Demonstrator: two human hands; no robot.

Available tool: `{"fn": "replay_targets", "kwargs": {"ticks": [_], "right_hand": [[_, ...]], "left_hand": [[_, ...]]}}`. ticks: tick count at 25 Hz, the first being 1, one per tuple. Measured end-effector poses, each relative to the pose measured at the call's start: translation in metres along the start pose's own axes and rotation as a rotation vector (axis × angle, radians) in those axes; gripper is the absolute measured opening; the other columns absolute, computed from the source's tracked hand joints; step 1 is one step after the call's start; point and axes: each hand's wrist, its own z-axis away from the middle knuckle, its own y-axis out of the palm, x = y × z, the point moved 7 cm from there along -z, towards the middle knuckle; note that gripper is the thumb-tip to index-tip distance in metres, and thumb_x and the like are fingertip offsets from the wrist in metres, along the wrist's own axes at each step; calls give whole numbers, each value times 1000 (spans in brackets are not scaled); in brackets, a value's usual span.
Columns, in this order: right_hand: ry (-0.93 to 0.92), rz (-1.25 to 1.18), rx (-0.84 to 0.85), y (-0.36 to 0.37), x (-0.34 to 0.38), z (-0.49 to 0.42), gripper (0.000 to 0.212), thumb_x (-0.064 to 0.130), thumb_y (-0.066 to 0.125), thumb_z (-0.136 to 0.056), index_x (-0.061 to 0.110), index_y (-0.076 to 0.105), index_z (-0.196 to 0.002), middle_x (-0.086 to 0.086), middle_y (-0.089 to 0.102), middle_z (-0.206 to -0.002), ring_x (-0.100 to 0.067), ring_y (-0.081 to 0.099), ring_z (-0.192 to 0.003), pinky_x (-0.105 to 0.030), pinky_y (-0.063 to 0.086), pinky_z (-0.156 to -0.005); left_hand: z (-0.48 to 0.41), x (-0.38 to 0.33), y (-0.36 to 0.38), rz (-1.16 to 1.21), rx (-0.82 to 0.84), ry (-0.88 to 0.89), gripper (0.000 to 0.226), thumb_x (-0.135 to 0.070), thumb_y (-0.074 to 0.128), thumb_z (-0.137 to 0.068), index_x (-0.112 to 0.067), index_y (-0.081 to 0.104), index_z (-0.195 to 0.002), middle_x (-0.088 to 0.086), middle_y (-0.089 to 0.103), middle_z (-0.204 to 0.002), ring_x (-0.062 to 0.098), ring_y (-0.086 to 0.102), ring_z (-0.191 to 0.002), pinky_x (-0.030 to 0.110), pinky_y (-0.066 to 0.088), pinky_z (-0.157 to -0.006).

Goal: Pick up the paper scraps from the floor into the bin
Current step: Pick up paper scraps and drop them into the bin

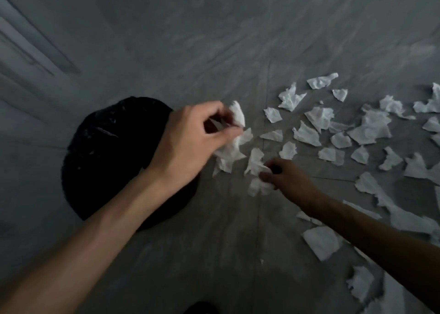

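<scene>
Holding a bunch of crumpled white paper scraps [232, 147], the left hand [190, 137] has its fingers [214, 110] clamped on it, just beside the round black bin [107, 151], which lies behind the knuckles. The right hand [285, 174] pinches a floor scrap [256, 163] at its fingertips. Remaining scraps [371, 127] lie scattered on the grey floor [190, 51] beyond the right fingers.

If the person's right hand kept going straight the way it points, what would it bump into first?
The right hand points up-left and already pinches a scrap. Going on, it would probably meet the scraps hanging from the left hand; depth is unclear.
</scene>
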Motion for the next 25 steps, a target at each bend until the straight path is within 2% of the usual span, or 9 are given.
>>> {"fn": "replay_targets", "kwargs": {"ticks": [2,5,7,9,13,16,18,20,25], "right_hand": [[-94,-111,19,2,58,9,2,24,65,-83,24,65,-81,6,66,-72,2,58,-58,-18,43,-55],[-360,-4,-80,-3,149,14,4,27,67,-81,26,63,-81,9,65,-72,2,56,-56,-14,42,-53],[-491,0,-83,5,201,11,5,29,66,-81,25,62,-83,7,66,-76,-3,58,-60,-18,43,-57],[-566,1,-62,24,237,3,7,27,66,-81,22,63,-84,4,68,-79,-8,61,-64,-20,46,-60],[-584,156,46,83,256,-27,9,19,67,-80,17,66,-89,2,67,-80,-11,61,-72,-8,41,-56],[-545,327,176,115,249,-42,27,21,69,-80,21,67,-107,1,68,-92,-14,65,-85,-12,47,-66],[-545,325,165,106,250,-41,38,25,70,-80,23,64,-118,0,68,-104,-10,64,-79,-16,51,-71],[-568,289,106,83,249,-39,33,23,69,-81,23,66,-114,4,68,-102,-1,60,-64,-4,44,-58],[-370,174,7,-6,174,-39,15,15,64,-85,22,69,-97,9,69,-83,-8,62,-55,-9,42,-45]], "left_hand": [[4,13,-45,-79,-156,4,15,-28,73,-78,-16,66,-78,-7,66,-65,-2,55,-59,17,42,-59],[16,76,-88,-233,-256,-153,13,-20,75,-77,-15,64,-74,-5,59,-59,1,50,-54,14,37,-53],[28,124,-99,-295,-253,-311,9,-16,76,-76,-11,68,-77,1,62,-64,11,59,-62,11,38,-53],[41,159,-104,-334,-200,-433,8,-14,73,-78,-8,68,-79,9,69,-73,24,66,-69,19,45,-59],[58,187,-113,-297,-96,-588,14,-13,68,-78,-16,67,-92,7,72,-96,18,65,-72,34,55,-76],[60,175,-129,-290,-254,-554,29,-7,63,-80,-14,64,-107,7,70,-108,25,67,-90,38,55,-83],[54,158,-131,-293,-315,-495,34,-4,60,-80,-15,62,-112,5,68,-112,22,65,-97,32,51,-84],[43,137,-124,-286,-318,-439,34,-5,58,-82,-17,60,-114,2,65,-114,17,62,-100,27,47,-82],[5,73,-69,-208,-211,-252,27,-11,60,-81,-20,60,-106,-1,62,-107,13,59,-96,32,50,-87]]}}
